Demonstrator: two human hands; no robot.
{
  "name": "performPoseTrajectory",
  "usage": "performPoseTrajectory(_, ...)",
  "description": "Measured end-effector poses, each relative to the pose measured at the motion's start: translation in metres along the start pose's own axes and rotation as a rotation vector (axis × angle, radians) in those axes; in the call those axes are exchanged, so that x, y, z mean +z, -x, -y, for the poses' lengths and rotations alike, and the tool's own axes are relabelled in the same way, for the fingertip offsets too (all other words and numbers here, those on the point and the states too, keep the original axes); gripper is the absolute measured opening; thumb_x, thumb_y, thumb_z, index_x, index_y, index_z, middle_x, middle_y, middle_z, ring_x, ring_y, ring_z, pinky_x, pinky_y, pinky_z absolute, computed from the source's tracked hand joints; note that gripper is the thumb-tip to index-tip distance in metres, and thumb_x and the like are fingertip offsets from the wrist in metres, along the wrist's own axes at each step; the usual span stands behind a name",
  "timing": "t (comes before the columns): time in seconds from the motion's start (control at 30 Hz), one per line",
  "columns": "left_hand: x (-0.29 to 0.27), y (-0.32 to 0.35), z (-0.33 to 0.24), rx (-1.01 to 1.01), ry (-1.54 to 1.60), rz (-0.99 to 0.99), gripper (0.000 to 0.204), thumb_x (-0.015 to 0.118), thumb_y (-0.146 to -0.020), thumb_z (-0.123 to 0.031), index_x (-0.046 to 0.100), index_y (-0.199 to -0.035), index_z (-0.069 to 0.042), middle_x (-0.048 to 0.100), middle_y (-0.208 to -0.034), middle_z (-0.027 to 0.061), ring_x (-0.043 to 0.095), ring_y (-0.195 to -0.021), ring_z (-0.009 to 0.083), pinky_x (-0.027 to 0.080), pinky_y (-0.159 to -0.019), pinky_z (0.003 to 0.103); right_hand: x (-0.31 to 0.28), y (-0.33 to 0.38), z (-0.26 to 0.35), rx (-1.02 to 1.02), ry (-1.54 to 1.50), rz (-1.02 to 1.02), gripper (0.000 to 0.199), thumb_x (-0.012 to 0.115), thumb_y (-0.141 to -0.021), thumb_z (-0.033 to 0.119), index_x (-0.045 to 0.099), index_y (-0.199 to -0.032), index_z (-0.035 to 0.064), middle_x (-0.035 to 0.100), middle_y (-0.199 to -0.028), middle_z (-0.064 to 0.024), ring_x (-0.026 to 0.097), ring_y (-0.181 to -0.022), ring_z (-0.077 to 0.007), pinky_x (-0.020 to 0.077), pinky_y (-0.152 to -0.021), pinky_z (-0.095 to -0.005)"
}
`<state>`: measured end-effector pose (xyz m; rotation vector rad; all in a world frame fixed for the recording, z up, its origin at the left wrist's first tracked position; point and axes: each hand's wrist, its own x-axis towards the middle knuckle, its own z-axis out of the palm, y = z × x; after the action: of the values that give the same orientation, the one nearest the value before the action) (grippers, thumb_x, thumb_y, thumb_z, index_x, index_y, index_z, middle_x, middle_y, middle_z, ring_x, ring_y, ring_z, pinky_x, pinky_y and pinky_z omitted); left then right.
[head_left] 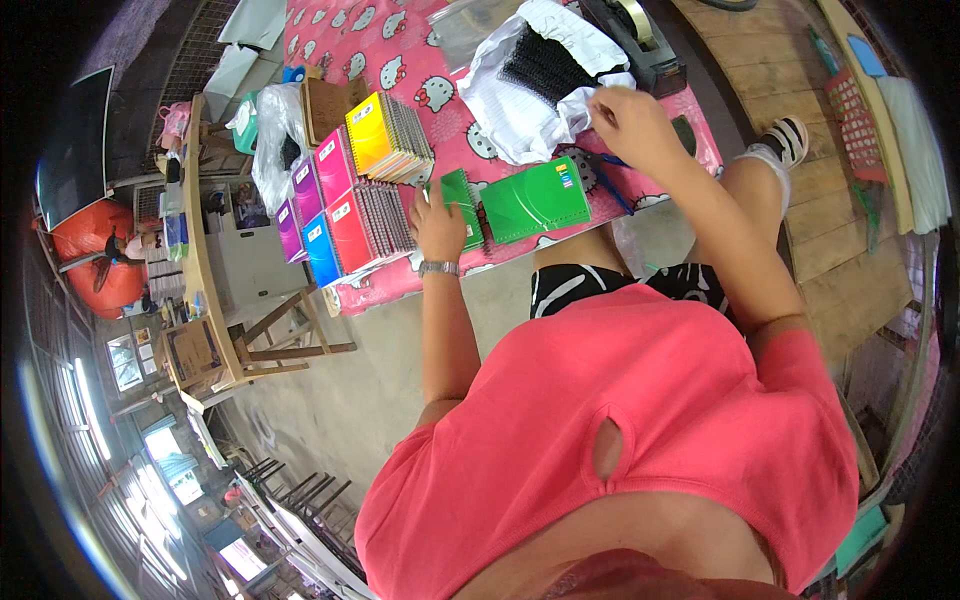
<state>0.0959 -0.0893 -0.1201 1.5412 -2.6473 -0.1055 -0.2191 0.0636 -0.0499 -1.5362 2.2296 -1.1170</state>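
My left hand (437, 226), with a watch on the wrist, lies with fingers stretched out along the left edge of a green spiral notebook (462, 205). Just right of it, another green notebook (537, 200) lies flat near the table's front edge. My right hand (634, 128) is curled, its fingertips pinched together at the edge of a crumpled white wrapper (500, 120). Inside the wrapper lies a bundle of black binding coils (545, 65). Whatever the right fingertips hold is too small to make out.
Stacks of spiral notebooks in yellow (372, 135), red (352, 232), pink, blue and purple stand left on the pink patterned table cover (350, 300). A tape dispenser (640, 40) sits at the back right. A wooden bench (830, 220) is on the right.
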Motion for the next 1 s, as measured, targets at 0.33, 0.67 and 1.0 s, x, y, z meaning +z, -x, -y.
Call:
performPoseTrajectory(0.33,0.008,0.018,0.035,-0.034,0.407,0.052,0.054,0.061,-0.092,-0.017,0.045,-0.144,-0.017,0.032,-0.147,0.0340,0.039,-0.132,0.0470,0.036,-0.108,0.046,0.106,-0.092,-0.016,-0.195,0.389,0.047,0.019,0.060,-0.081,0.014,0.068,-0.094,0.0018,0.065,-0.097,-0.0176,0.066,-0.092,-0.0322,0.0552,-0.079,-0.0439)
performPoseTrajectory(0.67,0.005,0.015,0.030,-0.029,0.364,0.062,0.056,0.062,-0.091,-0.017,0.045,-0.144,-0.016,0.035,-0.145,0.0354,0.043,-0.129,0.0477,0.041,-0.104,0.046,0.094,-0.118,-0.023,-0.055,0.161,0.028,0.022,0.055,-0.082,0.016,0.069,-0.090,0.0018,0.068,-0.086,-0.0230,0.066,-0.086,-0.0406,0.0536,-0.078,-0.0466)
performPoseTrajectory(1.0,-0.017,0.012,0.002,0.133,0.397,-0.204,0.042,0.064,-0.089,-0.017,0.056,-0.129,-0.007,0.048,-0.135,0.0302,0.045,-0.126,0.0449,0.040,-0.103,0.048,-0.002,-0.041,0.007,-0.002,-0.597,0.016,0.031,0.051,-0.094,0.013,0.065,-0.121,0.0065,0.061,-0.088,-0.0083,0.057,-0.082,-0.0124,0.0481,-0.077,-0.0276)
